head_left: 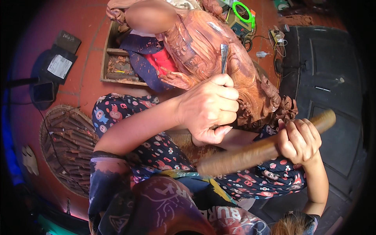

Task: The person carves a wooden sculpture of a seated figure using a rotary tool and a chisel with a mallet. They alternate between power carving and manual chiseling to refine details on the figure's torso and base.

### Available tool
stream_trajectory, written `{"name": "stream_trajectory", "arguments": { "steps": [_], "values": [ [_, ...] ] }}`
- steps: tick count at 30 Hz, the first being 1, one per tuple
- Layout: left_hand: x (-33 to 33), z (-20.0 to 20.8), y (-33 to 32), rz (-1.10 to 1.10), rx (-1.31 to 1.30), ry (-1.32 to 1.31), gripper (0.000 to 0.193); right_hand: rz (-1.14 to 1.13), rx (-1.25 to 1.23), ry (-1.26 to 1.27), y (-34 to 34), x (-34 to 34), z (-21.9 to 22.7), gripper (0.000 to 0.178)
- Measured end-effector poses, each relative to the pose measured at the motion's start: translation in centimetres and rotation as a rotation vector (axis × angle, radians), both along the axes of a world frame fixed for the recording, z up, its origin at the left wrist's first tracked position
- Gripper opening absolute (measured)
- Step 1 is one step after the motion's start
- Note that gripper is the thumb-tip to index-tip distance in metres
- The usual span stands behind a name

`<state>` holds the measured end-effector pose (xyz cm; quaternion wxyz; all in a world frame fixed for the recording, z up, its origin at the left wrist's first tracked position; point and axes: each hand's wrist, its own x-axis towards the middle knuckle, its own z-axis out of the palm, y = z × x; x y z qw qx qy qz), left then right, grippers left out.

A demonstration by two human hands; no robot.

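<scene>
Protruding beyond the left fingers [226,105] is a chisel [224,58].

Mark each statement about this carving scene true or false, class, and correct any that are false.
1. The left hand grips a chisel. True.
2. The right hand holds an electric drill. False: the right hand holds a wooden club.
3. The carved figure is reddish-brown. True.
4. The round woven tray at the picture's left holds fruit. False: the tray holds many long brown rod-like pieces.
5. A bright green ring shows toward the top right of the picture. True.
</scene>
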<state>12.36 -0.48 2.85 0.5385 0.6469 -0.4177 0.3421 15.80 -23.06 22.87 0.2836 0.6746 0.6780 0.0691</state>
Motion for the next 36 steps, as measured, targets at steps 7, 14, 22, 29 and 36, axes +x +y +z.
{"name": "stream_trajectory", "arguments": {
  "steps": [7, 14, 22, 29, 36],
  "values": [
    [-0.4, 0.6, 0.3, 0.030, 0.028, 0.011, 0.019, 0.045, 0.031, 0.056, 1.3, 0.4, 0.6, 0.017],
    [-0.3, -0.1, -0.4, -0.004, -0.014, -0.006, 0.018, -0.069, 0.116, 0.153, 0.4, 0.0, 0.0, 0.016],
    [0.0, -0.2, -0.4, -0.052, -0.066, 0.005, 0.017, 0.223, 0.125, 0.045, -0.4, 1.3, -0.5, 0.013],
    [0.0, -0.3, -0.4, -0.019, -0.070, 0.012, 0.018, 0.083, 0.064, -0.026, 0.9, 0.1, 0.2, 0.012],
    [0.1, -0.2, -0.7, -0.010, -0.125, 0.007, 0.019, 0.170, 0.079, -0.029, 0.3, 1.4, 0.0, 0.012]
  ]
}}
